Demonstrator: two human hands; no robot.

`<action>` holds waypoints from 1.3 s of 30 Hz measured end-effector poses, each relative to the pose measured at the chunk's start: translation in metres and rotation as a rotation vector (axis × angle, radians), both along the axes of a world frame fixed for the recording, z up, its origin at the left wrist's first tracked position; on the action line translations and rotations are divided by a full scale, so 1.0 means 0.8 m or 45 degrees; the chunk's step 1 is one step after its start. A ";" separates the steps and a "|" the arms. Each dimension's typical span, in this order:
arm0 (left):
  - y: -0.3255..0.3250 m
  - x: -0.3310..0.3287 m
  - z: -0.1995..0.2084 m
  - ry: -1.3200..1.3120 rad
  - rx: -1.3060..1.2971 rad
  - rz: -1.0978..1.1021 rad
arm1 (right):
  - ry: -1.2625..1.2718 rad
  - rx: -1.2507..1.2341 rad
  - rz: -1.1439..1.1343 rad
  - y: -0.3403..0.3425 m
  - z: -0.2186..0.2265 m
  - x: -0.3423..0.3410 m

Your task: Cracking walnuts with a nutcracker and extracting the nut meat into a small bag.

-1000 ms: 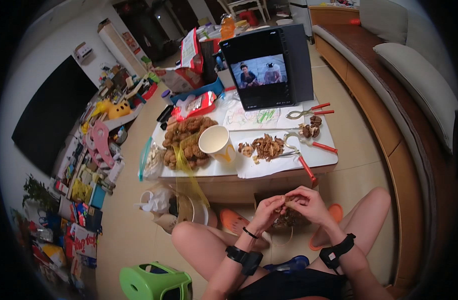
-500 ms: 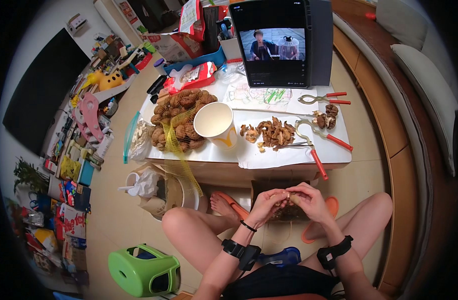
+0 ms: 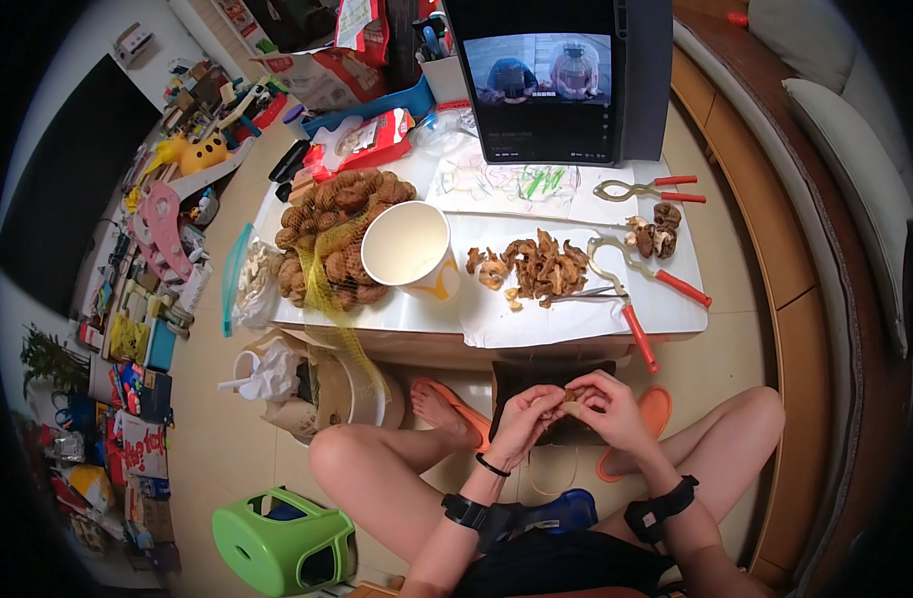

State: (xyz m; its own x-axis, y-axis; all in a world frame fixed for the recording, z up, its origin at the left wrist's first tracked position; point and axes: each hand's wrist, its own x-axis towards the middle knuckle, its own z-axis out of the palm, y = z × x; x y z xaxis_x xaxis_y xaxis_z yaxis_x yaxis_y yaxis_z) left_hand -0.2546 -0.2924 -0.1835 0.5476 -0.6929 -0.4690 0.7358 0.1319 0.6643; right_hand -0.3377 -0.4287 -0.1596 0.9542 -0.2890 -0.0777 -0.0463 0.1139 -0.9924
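Note:
My left hand [image 3: 528, 417] and my right hand [image 3: 610, 407] meet in front of the table's near edge, fingertips pinched together on a small brown walnut piece [image 3: 571, 397]. The fingers cover most of it. A dark open container [image 3: 509, 383] is below them, between my feet. On white paper lies a heap of brown walnut kernels [image 3: 546, 269]. Beside it rests a red-handled nutcracker [image 3: 672, 284], with another red-handled tool [image 3: 639, 339] crossing it. Several cracked walnuts [image 3: 663, 237] sit to the right, near a second nutcracker [image 3: 655, 189].
A yellow net bag of whole walnuts [image 3: 322, 224] stands left of a white paper cup [image 3: 408, 244]. A tablet [image 3: 536, 130] is propped at the back. Below the table's left side is a waste bin [image 3: 367, 394]; a green stool [image 3: 277, 543] stands at lower left.
The view has shifted a little, moving the tabletop slightly left. My fingers have changed position around the walnut piece, with both hands still together.

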 end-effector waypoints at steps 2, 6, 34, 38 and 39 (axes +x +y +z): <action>0.003 0.007 0.001 0.096 -0.077 -0.052 | 0.002 -0.036 0.002 0.000 0.000 0.000; 0.006 0.010 0.000 0.029 0.015 -0.154 | 0.037 -0.215 0.010 0.001 0.005 -0.001; -0.009 0.007 0.020 -0.152 0.007 -0.151 | 0.024 0.258 0.054 -0.013 -0.017 -0.002; -0.010 0.007 0.028 -0.190 0.052 -0.106 | 0.009 0.616 0.003 -0.015 -0.009 -0.006; -0.010 0.006 0.029 -0.261 0.077 -0.114 | 0.000 0.678 0.002 -0.016 -0.009 -0.008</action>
